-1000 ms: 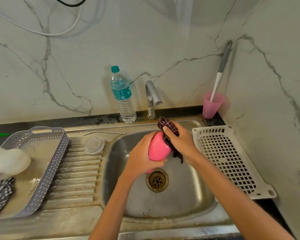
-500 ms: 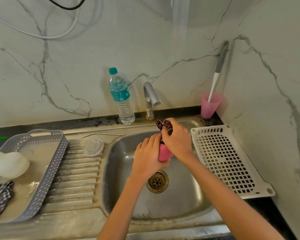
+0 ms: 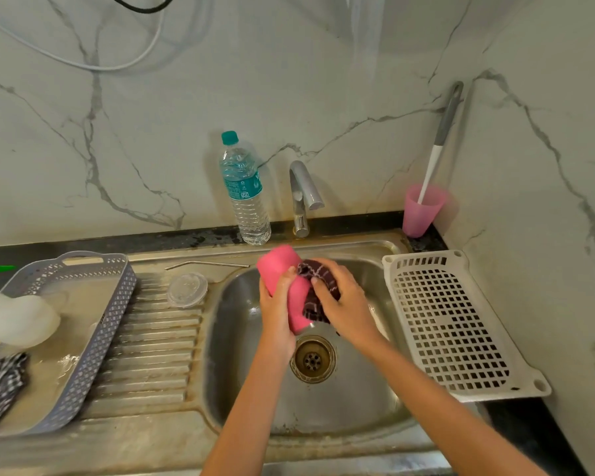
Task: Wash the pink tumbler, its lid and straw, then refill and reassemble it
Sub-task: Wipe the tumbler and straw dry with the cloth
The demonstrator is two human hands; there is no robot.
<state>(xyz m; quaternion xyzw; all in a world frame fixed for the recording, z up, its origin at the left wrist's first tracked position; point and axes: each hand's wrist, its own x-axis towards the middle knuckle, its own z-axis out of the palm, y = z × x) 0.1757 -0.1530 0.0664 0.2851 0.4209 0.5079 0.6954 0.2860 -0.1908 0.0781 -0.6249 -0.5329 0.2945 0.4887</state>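
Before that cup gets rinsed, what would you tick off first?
1. Left hand grips tumbler: ok.
2. Right hand holds cloth against it: ok.
3. Tumbler's inside scrubbed: cannot tell.
4. Tap running: not ok, no water visible.
5. Drain uncovered: ok.
6. Lid and straw waiting beside the sink: ok.

The steel sink unit (image 3: 145, 438) carries a clear lid (image 3: 187, 289) on its ribbed drainboard (image 3: 152, 345), just left of the fingers (image 3: 284, 279) of the left hand (image 3: 277, 305), with a thin metal straw (image 3: 207, 264) beyond it. Farther left sits a grey basket tray (image 3: 97, 338). Right of the fingers (image 3: 322, 283) of the right hand (image 3: 346, 302) lies a white perforated tray (image 3: 461, 331), seemingly partly on the black counter (image 3: 186, 239). Behind the fingers stand a water bottle (image 3: 246, 201) and a pink cup (image 3: 421, 214).
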